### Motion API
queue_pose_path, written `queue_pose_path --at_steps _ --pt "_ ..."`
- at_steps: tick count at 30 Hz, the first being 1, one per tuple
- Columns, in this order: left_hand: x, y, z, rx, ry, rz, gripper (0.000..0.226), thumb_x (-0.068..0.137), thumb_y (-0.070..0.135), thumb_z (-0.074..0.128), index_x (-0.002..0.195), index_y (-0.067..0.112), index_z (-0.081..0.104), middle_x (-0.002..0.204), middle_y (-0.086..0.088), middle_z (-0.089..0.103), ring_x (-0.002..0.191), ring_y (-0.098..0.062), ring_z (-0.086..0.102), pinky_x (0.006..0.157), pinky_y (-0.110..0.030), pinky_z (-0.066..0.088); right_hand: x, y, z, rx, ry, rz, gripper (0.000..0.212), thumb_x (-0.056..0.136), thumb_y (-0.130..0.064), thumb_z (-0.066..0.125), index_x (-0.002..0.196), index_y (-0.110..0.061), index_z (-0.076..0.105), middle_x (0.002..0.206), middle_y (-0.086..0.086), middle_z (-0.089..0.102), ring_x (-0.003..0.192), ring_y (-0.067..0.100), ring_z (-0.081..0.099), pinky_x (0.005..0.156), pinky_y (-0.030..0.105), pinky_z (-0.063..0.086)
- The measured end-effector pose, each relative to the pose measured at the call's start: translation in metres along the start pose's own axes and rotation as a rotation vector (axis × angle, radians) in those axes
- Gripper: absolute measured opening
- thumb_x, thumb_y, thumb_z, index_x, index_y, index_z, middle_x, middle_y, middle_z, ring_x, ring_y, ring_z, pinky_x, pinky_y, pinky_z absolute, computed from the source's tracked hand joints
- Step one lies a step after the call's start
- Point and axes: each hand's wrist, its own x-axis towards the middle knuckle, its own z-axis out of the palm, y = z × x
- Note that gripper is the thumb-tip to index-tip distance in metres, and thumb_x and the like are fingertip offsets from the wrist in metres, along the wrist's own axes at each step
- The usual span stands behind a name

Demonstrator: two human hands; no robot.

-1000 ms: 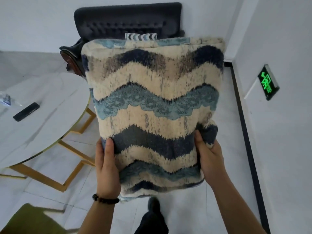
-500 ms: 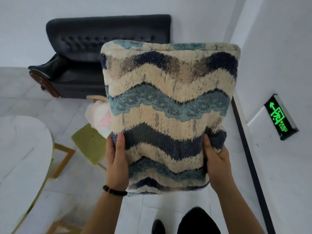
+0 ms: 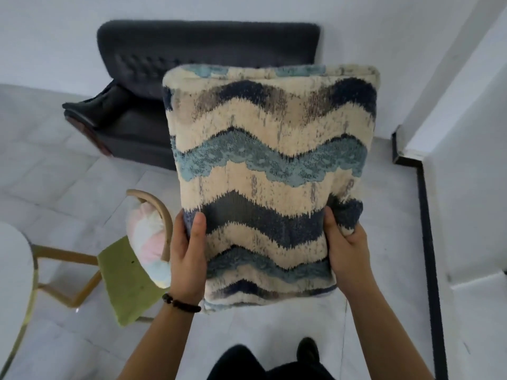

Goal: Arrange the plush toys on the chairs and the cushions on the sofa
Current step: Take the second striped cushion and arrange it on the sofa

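A large cushion [image 3: 271, 171] with cream, teal and navy wave bands fills the middle of the view, held upright in front of me. My left hand [image 3: 189, 259] grips its lower left edge and my right hand [image 3: 347, 250] grips its lower right edge. Behind it stands a dark tufted sofa [image 3: 153, 78] against the white wall; the cushion hides its right half. To the lower left a chair with a green seat [image 3: 124, 275] carries a pastel plush toy [image 3: 148, 242], white, pink and pale blue.
A round white table with gold legs [image 3: 13, 270] sits at the far left edge. A white wall with a black skirting strip [image 3: 428, 242] runs along the right. The floor is pale grey tile [image 3: 55, 165]. My dark shoes show at the bottom.
The sofa has grown larger and sits closer in view. The chair with the plush toy has shifted toward the lower left. The green exit sign has left the frame.
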Motion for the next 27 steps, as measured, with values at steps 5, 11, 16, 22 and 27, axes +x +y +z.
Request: queue_pose_path --at_steps 5,11,16,22,27 --pt "0.094 -0.005 0.007 -0.045 0.196 -0.005 0.074 0.091 0.058 0.057 0.155 0.026 0.036 0.149 0.025 0.045 0.135 0.010 0.042 0.119 -0.027 0.032 0.108 -0.028 0.077 -0.041 -0.164 -0.018 0.056 0.077 -0.066 0.059 0.115 -0.027 0.073 0.102 -0.013 0.078 0.101 0.010 0.072 0.095 0.045 0.056" --pt "0.248 -0.055 -0.003 -0.050 0.355 -0.083 0.097 0.077 0.084 0.057 0.157 0.039 0.026 0.163 0.015 0.029 0.148 -0.004 0.031 0.125 -0.042 0.025 0.227 -0.036 0.198 -0.049 -0.260 -0.026 0.056 0.080 -0.052 0.062 0.125 -0.020 0.069 0.111 -0.012 0.075 0.108 0.007 0.068 0.096 0.036 0.055" --pt "0.376 -0.036 0.000 -0.030 0.354 -0.095 0.034 0.106 0.040 0.041 0.137 0.031 0.048 0.124 0.022 0.046 0.121 0.004 0.048 0.080 0.009 0.033 0.318 -0.068 0.285 -0.061 -0.249 -0.032 0.044 0.081 -0.052 0.065 0.119 -0.029 0.068 0.105 -0.016 0.077 0.101 0.001 0.070 0.096 0.036 0.055" --pt "0.507 -0.025 -0.013 -0.126 0.367 -0.119 0.011 0.104 0.038 0.044 0.104 0.047 0.049 0.103 0.033 0.055 0.085 0.032 0.054 0.073 0.003 0.040 0.404 -0.094 0.386 -0.030 -0.283 -0.043 0.043 0.081 -0.050 0.065 0.118 -0.030 0.068 0.105 -0.020 0.077 0.102 0.000 0.070 0.095 0.035 0.055" --pt "0.628 -0.047 -0.047 -0.129 0.427 -0.084 0.085 0.073 0.082 0.061 0.132 0.020 0.058 0.132 0.002 0.066 0.126 -0.020 0.060 0.107 -0.046 0.047 0.487 -0.087 0.499 -0.004 -0.397 -0.033 0.026 0.085 -0.040 0.064 0.108 -0.031 0.069 0.101 -0.019 0.077 0.100 0.001 0.071 0.091 0.033 0.055"
